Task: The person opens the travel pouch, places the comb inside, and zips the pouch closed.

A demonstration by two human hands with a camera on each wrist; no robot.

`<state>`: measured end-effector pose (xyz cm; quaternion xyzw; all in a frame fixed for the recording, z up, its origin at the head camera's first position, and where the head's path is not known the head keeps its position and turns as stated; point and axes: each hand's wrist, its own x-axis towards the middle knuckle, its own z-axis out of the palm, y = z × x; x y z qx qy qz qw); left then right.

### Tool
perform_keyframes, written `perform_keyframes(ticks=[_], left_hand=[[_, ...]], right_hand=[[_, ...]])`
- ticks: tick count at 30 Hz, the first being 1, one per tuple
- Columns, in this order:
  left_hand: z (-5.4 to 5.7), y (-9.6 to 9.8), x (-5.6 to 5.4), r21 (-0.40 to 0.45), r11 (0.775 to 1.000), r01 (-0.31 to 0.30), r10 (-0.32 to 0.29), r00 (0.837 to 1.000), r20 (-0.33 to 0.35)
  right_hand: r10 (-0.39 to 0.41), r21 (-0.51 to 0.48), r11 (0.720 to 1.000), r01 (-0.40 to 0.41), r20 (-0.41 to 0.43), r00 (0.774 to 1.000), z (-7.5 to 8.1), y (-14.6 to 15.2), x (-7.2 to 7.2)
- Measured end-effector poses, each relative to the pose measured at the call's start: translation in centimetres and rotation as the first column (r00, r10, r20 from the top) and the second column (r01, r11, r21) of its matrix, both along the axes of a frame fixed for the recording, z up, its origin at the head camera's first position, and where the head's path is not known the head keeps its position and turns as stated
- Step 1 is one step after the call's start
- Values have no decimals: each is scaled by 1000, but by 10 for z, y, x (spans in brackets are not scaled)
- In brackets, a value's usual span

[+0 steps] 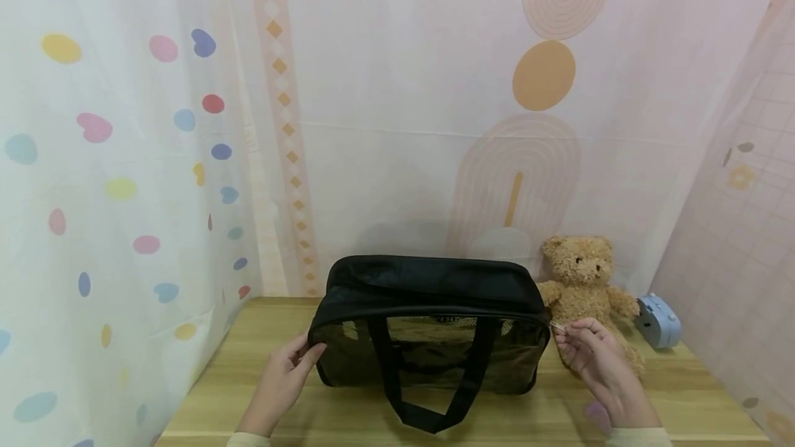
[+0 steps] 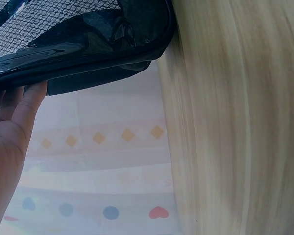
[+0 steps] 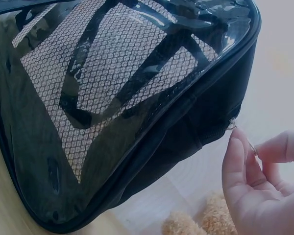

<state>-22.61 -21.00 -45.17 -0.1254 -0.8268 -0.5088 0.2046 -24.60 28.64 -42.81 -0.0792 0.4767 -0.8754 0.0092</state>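
Observation:
A black bag (image 1: 435, 283) with a see-through front panel stands upright on the wooden table, its black carry strap (image 1: 428, 418) hanging down in front. My left hand (image 1: 282, 378) holds the bag's left end, thumb on the front edge and fingers behind it. At the other end, my right hand (image 1: 599, 361) pinches a metal zipper pull (image 3: 254, 147) between thumb and fingers. The right wrist view shows the pull joined to the slider (image 3: 232, 123) at the bag's dark side. Mesh shows through the clear panel (image 3: 49, 78).
A brown teddy bear (image 1: 584, 271) sits behind my right hand, close to the bag's right end. Beside the bear stands a small blue object (image 1: 661, 323). The wooden table (image 1: 242, 343) meets patterned curtains (image 1: 385, 157) at the back and sides.

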Motion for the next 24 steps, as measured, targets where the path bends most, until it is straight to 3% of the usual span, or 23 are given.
perform_keyframes(ticks=[8, 24], left_hand=[[0, 0, 0, -5, 1000, -19, 19, 1000, 25], [1, 1, 0, -25, 999, -45, 46, 998, 40]], right_hand=[[37, -86, 995, -44, -76, 996, 5, -3, 4], [33, -119, 992, -49, -128, 991, 11, -6, 8]])
